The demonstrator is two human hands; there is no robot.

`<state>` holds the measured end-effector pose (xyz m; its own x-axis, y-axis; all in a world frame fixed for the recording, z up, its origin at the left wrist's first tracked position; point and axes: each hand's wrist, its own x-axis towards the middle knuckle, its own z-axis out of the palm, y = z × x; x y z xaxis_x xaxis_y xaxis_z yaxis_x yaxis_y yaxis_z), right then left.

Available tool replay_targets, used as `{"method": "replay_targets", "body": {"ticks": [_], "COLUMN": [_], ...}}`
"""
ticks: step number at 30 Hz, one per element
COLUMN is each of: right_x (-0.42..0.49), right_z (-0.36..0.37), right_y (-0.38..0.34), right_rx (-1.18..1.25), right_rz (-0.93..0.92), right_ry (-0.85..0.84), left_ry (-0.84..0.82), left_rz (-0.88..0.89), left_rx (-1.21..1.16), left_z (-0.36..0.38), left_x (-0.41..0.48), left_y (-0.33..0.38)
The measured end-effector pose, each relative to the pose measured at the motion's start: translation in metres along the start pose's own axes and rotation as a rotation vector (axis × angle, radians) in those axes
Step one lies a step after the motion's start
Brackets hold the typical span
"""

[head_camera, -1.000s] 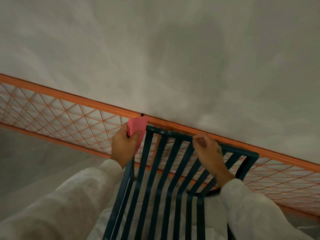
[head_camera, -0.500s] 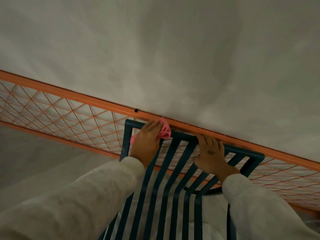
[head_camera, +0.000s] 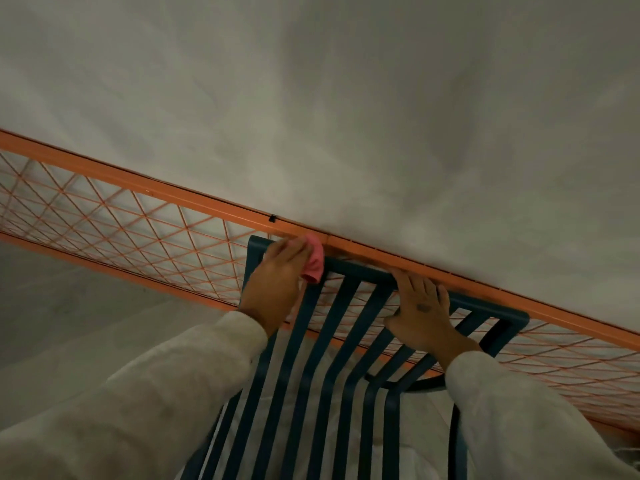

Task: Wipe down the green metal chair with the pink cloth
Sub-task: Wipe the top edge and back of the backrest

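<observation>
The dark green metal chair (head_camera: 304, 358) fills the lower middle, its slatted back running up to a top rail. My left hand (head_camera: 277, 282) grips the bunched pink cloth (head_camera: 314, 262) and presses it on the top rail near the left corner. My right hand (head_camera: 420, 315) rests on the top rail further right, its fingers hooked over the rail's far edge.
An orange metal mesh fence (head_camera: 138, 233) runs diagonally right behind the chair, its top bar touching the chair's rail. Beyond it rises a plain grey wall (head_camera: 346, 116). Grey floor (head_camera: 69, 323) lies at the left. My white sleeves cover the lower corners.
My left hand has slid the pink cloth from the chair's left corner rightward along the top rail. My right hand went from a loose fist to fingers laid over the rail.
</observation>
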<state>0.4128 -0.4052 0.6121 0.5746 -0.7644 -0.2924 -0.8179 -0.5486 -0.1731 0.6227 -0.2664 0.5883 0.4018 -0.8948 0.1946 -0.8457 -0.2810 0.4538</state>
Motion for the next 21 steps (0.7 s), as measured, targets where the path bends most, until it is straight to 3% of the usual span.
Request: {"method": "replay_targets", "body": {"ticks": [5, 9, 12, 15, 18, 21], "right_x": [0.000, 0.002, 0.002, 0.002, 0.002, 0.003], "right_z": [0.004, 0.000, -0.004, -0.007, -0.005, -0.003], "right_y": [-0.003, -0.003, -0.002, 0.001, 0.004, 0.005], "right_rx": [-0.018, -0.026, 0.005, 0.003, 0.021, 0.023], "right_rz": [0.015, 0.009, 0.005, -0.009, -0.023, -0.023], "right_ry": [-0.002, -0.041, -0.067, -0.089, -0.094, -0.097], "left_ry": [0.066, -0.109, -0.141, -0.087, 0.007, 0.177], "left_rz": [-0.011, 0.203, 0.261, 0.249, 0.153, -0.218], "left_rx": [0.083, 0.453, 0.466, 0.363, -0.020, -0.489], "left_z": [0.004, 0.014, 0.038, 0.049, 0.046, 0.048], "left_x": [0.011, 0.023, 0.023, 0.015, -0.005, -0.030], "left_y": [0.003, 0.044, 0.073, 0.080, 0.063, 0.049]}}
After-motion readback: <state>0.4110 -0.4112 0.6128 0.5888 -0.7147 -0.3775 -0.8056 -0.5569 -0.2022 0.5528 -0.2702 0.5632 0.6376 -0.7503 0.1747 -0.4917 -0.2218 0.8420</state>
